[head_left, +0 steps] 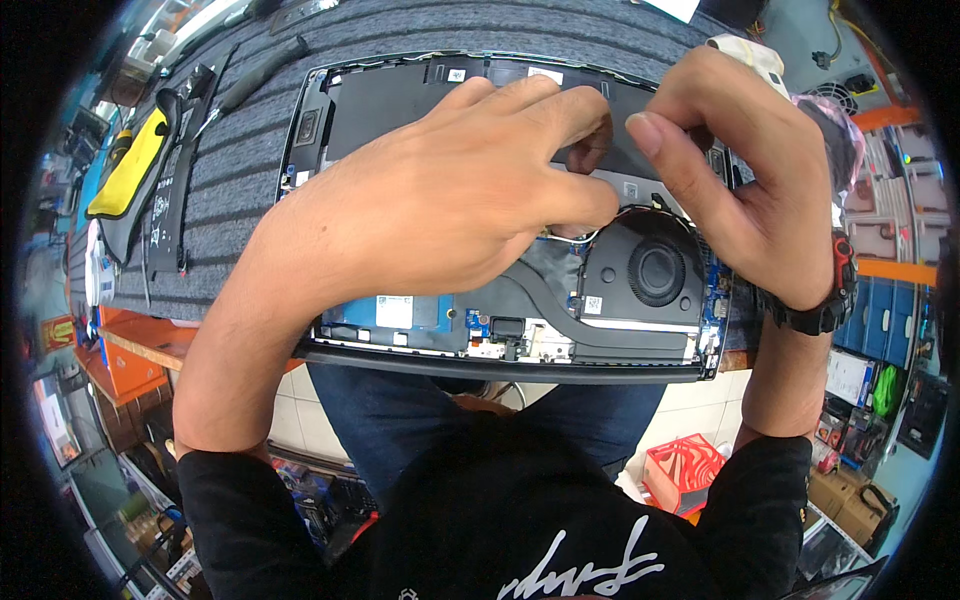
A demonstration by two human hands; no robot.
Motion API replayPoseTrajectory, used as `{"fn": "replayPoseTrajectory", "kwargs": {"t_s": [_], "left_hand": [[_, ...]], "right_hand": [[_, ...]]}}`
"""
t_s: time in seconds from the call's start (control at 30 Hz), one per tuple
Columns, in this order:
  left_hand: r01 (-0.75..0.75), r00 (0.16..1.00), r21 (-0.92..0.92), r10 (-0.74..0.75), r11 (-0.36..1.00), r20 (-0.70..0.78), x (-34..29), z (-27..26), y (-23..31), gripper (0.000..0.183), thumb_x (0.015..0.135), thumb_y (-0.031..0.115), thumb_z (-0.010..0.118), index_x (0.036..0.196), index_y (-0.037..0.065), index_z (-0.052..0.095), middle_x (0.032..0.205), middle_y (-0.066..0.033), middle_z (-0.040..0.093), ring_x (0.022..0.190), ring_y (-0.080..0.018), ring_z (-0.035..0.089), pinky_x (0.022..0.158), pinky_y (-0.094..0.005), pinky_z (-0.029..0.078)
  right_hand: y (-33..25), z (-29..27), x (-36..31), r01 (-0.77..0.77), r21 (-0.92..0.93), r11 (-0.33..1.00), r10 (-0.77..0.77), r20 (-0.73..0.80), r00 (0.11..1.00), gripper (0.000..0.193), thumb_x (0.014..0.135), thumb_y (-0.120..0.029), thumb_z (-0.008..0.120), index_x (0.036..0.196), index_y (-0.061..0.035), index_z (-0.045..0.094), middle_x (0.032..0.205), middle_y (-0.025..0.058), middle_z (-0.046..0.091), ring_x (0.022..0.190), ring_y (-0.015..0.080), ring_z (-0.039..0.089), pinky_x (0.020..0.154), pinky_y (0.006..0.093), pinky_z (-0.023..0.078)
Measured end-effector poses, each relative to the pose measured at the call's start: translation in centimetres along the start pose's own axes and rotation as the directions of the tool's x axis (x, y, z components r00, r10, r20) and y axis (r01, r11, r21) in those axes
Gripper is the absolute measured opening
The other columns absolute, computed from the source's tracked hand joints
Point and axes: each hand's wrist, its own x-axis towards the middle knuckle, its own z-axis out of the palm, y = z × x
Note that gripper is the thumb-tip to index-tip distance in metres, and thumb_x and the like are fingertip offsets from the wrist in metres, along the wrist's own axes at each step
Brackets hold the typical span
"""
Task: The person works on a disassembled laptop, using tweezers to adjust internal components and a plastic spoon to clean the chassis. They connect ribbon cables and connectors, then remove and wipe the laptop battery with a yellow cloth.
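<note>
Bare left hand [475,185] nearest my camera, fingers bent down over opened black rectangular laptop base [505,300]; I cannot tell whether they pinch anything. Bare right hand [775,190] above laptop's right side, fingers curled, grip hidden from me; black-and-red wristwatch [835,295] on wrist. Laptop lies on grey ribbed mat [235,230]; yellow-and-black pouch [130,178] far left.
</note>
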Motion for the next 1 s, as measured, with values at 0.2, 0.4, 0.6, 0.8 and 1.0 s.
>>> {"fn": "replayPoseTrajectory", "kwargs": {"t_s": [0.2,0.4,0.6,0.8,1.0], "left_hand": [[-0.017,1.000,-0.009,0.017,1.000,-0.022,0.04,0.53,-0.10,0.021,0.087,0.005,0.068,0.105,0.015,0.072,0.116,-0.0141,0.056,0.107,-0.0346,0.058,0.092,-0.0465,0.046],[-0.006,1.000,0.002,0.006,1.000,0.003,0.11,0.59,-0.06,0.020,0.088,0.005,0.068,0.105,0.014,0.073,0.116,-0.0137,0.057,0.108,-0.0335,0.059,0.092,-0.0457,0.046],[0.008,1.000,0.004,-0.008,1.000,-0.001,0.15,0.81,-0.02,0.016,0.090,0.008,0.069,0.104,0.016,0.073,0.115,-0.0122,0.058,0.108,-0.0323,0.059,0.091,-0.0450,0.046],[0.002,1.000,0.006,-0.002,1.000,-0.004,0.11,0.79,-0.10,0.015,0.090,0.008,0.069,0.103,0.016,0.072,0.114,-0.0116,0.059,0.107,-0.0323,0.060,0.091,-0.0449,0.046],[-0.012,1.000,-0.004,0.011,1.000,-0.016,0.15,0.76,-0.20,0.013,0.091,0.009,0.069,0.102,0.015,0.072,0.114,-0.0116,0.059,0.107,-0.0323,0.060,0.090,-0.0449,0.046]], "right_hand": [[-0.02,-0.06,-0.07,-0.003,0.003,1.000,0.003,0.012,1.000,0.015,0.102,-0.010,0.077,0.095,0.0020,0.071,0.087,0.0070,0.064,0.073,0.0170,0.060,0.066,0.0294,0.048],[0.29,-0.11,-0.23,0.008,-0.013,1.000,-0.008,0.020,1.000,0.017,0.103,-0.014,0.077,0.096,0.0004,0.072,0.086,0.0059,0.064,0.073,0.0161,0.061,0.066,0.0291,0.048],[0.53,0.05,-0.31,0.032,-0.032,0.999,-0.032,0.028,0.999,0.017,0.103,-0.015,0.078,0.097,0.0001,0.073,0.087,0.0057,0.065,0.073,0.0155,0.060,0.065,0.0286,0.048],[0.53,0.07,-0.31,0.040,-0.028,0.999,-0.040,0.019,0.999,0.016,0.103,-0.015,0.077,0.096,-0.0008,0.073,0.087,0.0054,0.065,0.073,0.0152,0.060,0.065,0.0286,0.048],[0.48,0.08,-0.28,0.031,-0.025,0.999,-0.030,0.031,0.999,0.015,0.103,-0.014,0.077,0.096,-0.0006,0.073,0.088,0.0057,0.065,0.073,0.0153,0.060,0.065,0.0286,0.048]]}}
